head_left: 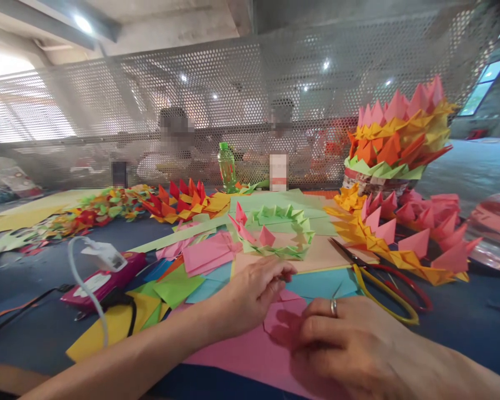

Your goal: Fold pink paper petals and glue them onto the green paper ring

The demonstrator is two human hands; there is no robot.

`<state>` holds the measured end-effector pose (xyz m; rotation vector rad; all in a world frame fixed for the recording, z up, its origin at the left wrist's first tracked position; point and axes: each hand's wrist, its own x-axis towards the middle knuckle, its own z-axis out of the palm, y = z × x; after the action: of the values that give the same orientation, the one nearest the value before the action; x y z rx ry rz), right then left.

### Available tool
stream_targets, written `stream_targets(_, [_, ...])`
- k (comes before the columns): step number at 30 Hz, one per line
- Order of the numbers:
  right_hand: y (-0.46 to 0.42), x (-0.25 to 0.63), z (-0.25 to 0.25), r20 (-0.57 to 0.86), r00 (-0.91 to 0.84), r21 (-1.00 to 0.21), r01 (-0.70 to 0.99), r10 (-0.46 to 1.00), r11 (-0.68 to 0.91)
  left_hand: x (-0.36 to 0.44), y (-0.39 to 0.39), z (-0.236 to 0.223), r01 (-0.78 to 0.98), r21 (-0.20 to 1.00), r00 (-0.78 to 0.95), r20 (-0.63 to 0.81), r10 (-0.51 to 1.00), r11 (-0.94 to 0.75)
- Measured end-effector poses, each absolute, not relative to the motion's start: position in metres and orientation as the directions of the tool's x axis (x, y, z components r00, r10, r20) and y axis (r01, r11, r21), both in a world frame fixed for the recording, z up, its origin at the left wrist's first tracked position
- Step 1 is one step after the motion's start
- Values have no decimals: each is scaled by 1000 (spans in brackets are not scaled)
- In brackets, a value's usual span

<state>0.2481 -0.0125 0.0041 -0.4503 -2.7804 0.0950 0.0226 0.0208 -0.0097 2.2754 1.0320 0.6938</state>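
Note:
My left hand (266, 283) is above the papers at the middle, fingers curled and thumb pressed in; whatever may be between them is hidden. My right hand (345, 339), with a ring on one finger, has its bent fingers at the edge of a small folded piece of pink paper (282, 319). Beneath lies a larger pink sheet (237, 355). Just beyond my left hand stands a ring of folded light green paper (302, 222), with pink pointed pieces (266, 236) at its near left side.
Yellow- and red-handled scissors (383, 294) lie right, near orange and pink folded strips (416, 244). A tiered paper stack (395, 139) rises behind. A magenta power strip (104, 278) with cables sits left. A green bottle (225, 166) stands before a perforated metal screen (233, 83).

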Motion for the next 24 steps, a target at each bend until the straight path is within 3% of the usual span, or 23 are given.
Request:
stream_targets(3, [-10, 250, 1, 301, -906, -173, 255, 298, 951, 20, 19, -9, 533, 642, 573, 206, 793, -551])
stream_targets(12, [-8, 253, -3, 444, -843, -90, 294, 303, 952, 11, 11, -4, 557, 744, 512, 43, 858, -369])
stream_targets(18, [-9, 256, 1, 663, -707, -59, 277, 245, 959, 11, 14, 0, 416, 896, 432, -47, 901, -153])
stream_targets(24, [-11, 246, -3, 670, -698, -2, 340, 254, 940, 18, 13, -3, 269, 961, 337, -155, 929, 62])
